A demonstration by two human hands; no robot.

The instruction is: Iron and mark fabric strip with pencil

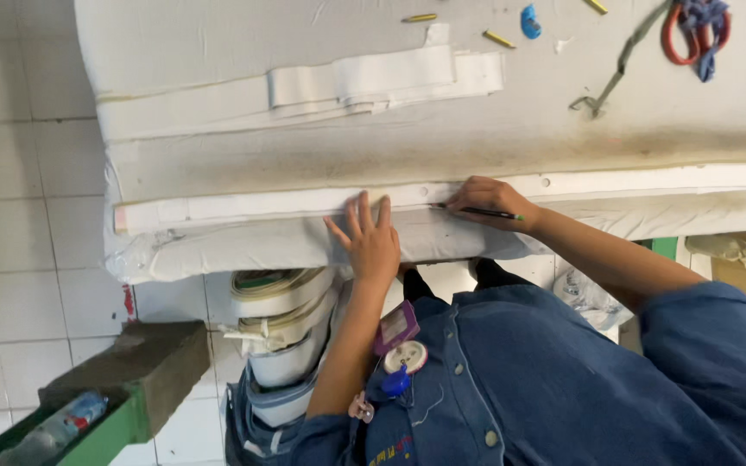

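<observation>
My left hand (pixel 369 240) lies flat with fingers spread on a long white strip (pixel 252 207) that runs along the front edge of the padded, cloth-covered table (pixel 218 160). Just to its right, my right hand (pixel 487 200) grips a dark pencil (pixel 485 212), its tip resting on the same strip. The strip continues right past my hand and has small holes (pixel 546 182) in it. I wear a blue denim shirt (pixel 528 380).
Folded white fabric strips (pixel 364 82) lie farther back on the table. Red-handled scissors (pixel 692 30), yellow chalk pieces (pixel 500 39) and a blue piece (pixel 530 22) sit at the far side. White strip rolls (pixel 285 332) hang under the table. A green bin (pixel 110 427) holds a plastic bottle (pixel 66 423).
</observation>
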